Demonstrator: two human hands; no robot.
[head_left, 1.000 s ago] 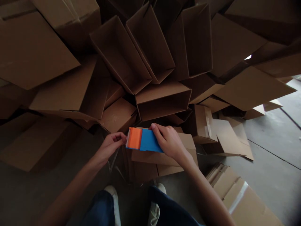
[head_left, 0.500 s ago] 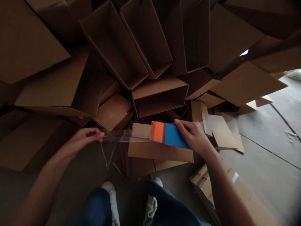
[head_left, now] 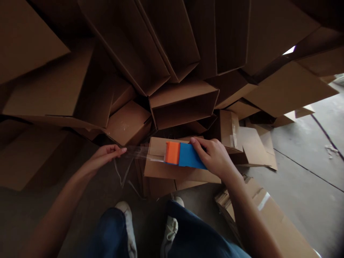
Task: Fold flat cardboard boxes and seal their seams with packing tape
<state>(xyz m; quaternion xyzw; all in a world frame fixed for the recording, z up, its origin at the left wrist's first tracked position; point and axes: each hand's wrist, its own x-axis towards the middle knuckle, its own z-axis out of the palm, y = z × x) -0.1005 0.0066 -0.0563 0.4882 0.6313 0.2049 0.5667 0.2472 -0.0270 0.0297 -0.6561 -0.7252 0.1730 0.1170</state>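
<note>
Many brown cardboard boxes [head_left: 172,43] fill our view from 10 round to 2 o'clock, heaped at odd angles with their open ends showing. A grey concrete floor [head_left: 303,168] lies at 3 o'clock, a flattened carton [head_left: 264,211] at 4 o'clock, and our dark jeans [head_left: 110,233] and white shoes [head_left: 125,215] at 6 o'clock.

Just below the middle, an orange-and-blue tape dispenser [head_left: 182,156] rests on a low cardboard box [head_left: 182,175]. Our right hand [head_left: 212,157] is clamped over the dispenser's blue body. Toward 9 o'clock, our left hand [head_left: 106,156] stands well apart, its fingertips pinched on the end of a strip of clear tape [head_left: 139,152] that runs back to the orange end. A loose curl of tape [head_left: 120,175] hangs beneath the strip.

That curl looks like our likeliest trouble: if the strip went slack, it could touch the curl or fold onto itself and stick. If our right hand's pressure eased, the dispenser could also skid across the box top. We cannot tell whether the strip has stuck to the cardboard anywhere.

A second ago, both hands were close together at the dispenser, with no long strip showing between them. Now they are apart, with the tape stretched across the gap.
</note>
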